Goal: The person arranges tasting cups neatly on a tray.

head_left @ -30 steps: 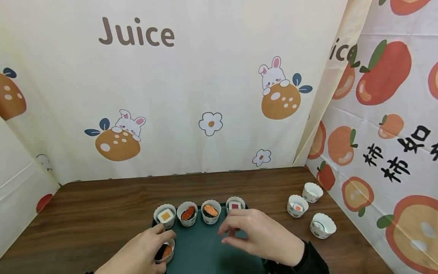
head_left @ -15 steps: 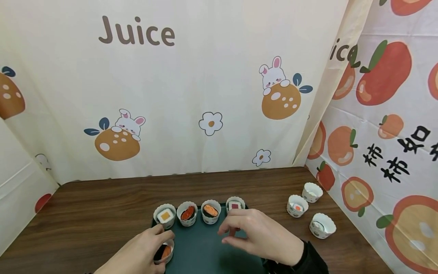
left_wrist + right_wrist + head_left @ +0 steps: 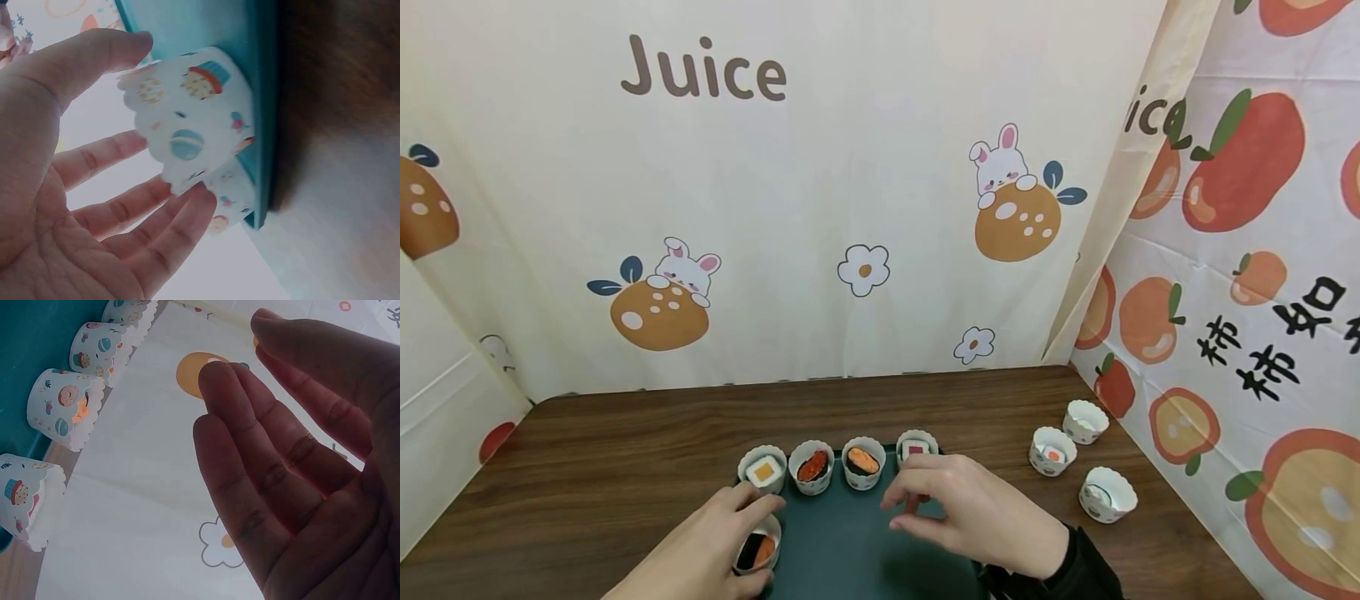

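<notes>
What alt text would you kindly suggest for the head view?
A person's left hand spans a paper cup of sushi on a dark green tray, while the right hand hovers empty over it. Four more filled cups line the tray's far edge, and three others stand on the wooden table at right.

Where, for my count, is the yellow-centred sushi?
Head view: the sushi lies in the paper cup at the tray's far left corner, beyond the left hand.

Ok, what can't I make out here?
Green tray: near edge cut off by head view's bottom.
Rightmost back-row cup: base hidden by right hand in head view.
Farthest right-side cup: contents too small in head view.
Left hand, front cup: thumb contact blurred in left wrist view.
</notes>
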A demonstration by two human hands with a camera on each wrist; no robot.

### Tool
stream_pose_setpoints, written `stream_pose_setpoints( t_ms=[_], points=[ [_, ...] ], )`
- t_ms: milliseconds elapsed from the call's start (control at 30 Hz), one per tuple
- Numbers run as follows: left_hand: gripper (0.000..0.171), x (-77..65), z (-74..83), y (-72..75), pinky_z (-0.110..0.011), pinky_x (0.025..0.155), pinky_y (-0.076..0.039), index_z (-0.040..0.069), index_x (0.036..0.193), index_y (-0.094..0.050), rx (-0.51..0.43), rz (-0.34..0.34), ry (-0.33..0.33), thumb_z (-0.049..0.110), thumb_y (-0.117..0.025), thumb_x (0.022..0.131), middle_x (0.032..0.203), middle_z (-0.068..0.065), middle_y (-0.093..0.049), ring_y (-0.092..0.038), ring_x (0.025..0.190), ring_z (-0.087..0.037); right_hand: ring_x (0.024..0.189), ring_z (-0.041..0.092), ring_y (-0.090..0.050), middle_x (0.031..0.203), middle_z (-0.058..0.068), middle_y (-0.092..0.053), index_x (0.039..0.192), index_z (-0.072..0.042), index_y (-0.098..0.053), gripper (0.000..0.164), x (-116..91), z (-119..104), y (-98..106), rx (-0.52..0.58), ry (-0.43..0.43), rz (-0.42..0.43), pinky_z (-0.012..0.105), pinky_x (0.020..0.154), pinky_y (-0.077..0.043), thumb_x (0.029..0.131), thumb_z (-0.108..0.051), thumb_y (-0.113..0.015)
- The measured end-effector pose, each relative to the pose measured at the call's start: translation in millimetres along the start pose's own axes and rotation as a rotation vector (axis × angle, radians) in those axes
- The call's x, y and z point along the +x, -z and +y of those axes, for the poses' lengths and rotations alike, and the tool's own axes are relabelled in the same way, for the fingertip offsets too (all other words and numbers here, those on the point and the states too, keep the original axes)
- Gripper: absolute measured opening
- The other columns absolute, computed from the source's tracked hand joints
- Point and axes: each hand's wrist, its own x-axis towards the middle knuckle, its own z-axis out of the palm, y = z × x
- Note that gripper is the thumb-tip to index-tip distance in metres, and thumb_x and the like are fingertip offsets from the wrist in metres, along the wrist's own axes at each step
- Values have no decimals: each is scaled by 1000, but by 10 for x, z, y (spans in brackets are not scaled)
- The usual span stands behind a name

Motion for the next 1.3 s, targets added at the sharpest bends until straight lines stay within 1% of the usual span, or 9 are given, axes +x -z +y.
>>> stream_pose_setpoints(
  t_ms=[133, 333, 400, 567, 667, 767, 933, 1133, 1300],
  points=[
    [58, -22, 86, 68, -28, 74, -57, 20, 134, -69, 42, 56, 48, 44, -90, 86, 123, 5, -62, -59, 101, -13, 88, -7, -61, 107, -11, -69, 113, -25, -74, 10, 8, 3, 0, 1, -11, 0, 11, 75, -53, 103, -27, -74],
    [59, -55, 198, 187, -32, 79, -61, 25, 141, -67, 106, 208, 73, 46, -87, 89, 136, 1, -62, -64, 114, -18, 95, -1, -68, 106, -10, -69, 115, -22, -74, 14, -7, 57, 19, 6, -38, 23, 16, 81, -57, 102, -26, -76],
    [61, -64, 233, 235, -33, 79, -61, 28, 142, -66, 118, 278, 65, 46, -88, 88, 139, 1, -62, -64, 116, -19, 97, 1, -68, 109, -9, -70, 118, -22, -73, 17, -16, 85, 47, 2, -56, 24, 19, 84, -58, 102, -26, -75],
    [69, -84, 291, 343, -34, 75, -59, 33, 148, -62, 115, 378, 93, 50, -88, 87, 148, -2, -60, -64, 119, -20, 98, 3, -65, 114, -6, -71, 123, -22, -72, 21, -68, 170, 146, -34, -104, 35, 21, 84, -58, 103, -27, -74],
    [70, -93, 307, 373, -42, 80, -62, 34, 150, -60, 99, 375, 133, 53, -86, 88, 153, -4, -58, -64, 127, -26, 99, 2, -63, 116, -8, -69, 125, -24, -71, 23, -127, 235, 193, -54, -149, 42, 23, 85, -58, 102, -28, -74],
    [72, -107, 318, 373, -49, 85, -63, 36, 152, -58, 87, 377, 149, 54, -85, 88, 155, -5, -57, -63, 133, -30, 102, 3, -65, 119, -9, -68, 127, -26, -70, 26, -183, 298, 233, -73, -205, 38, 26, 89, -59, 102, -30, -74],
    [79, -120, 323, 350, -49, 84, -63, 36, 158, -53, 99, 403, 142, 54, -85, 88, 161, -7, -54, -62, 136, -32, 111, 11, -68, 122, -10, -68, 129, -26, -70, 29, -265, 392, 315, -128, -290, 29, 32, 95, -60, 101, -30, -76],
    [87, -122, 317, 329, -57, 93, -62, 35, 164, -44, 112, 403, 124, 51, -86, 89, 169, -10, -45, -59, 142, -37, 118, 19, -69, 129, -4, -69, 133, -26, -69, 35, -333, 499, 444, -211, -389, 6, 40, 96, -61, 100, -31, -78],
    [86, -134, 302, 304, -60, 95, -61, 35, 165, -43, 125, 395, 120, 51, -84, 91, 169, -13, -44, -59, 142, -39, 116, 21, -70, 132, 2, -68, 137, -20, -68, 42, -385, 611, 549, -254, -438, -19, 37, 90, -61, 98, -31, -80]
  ],
)
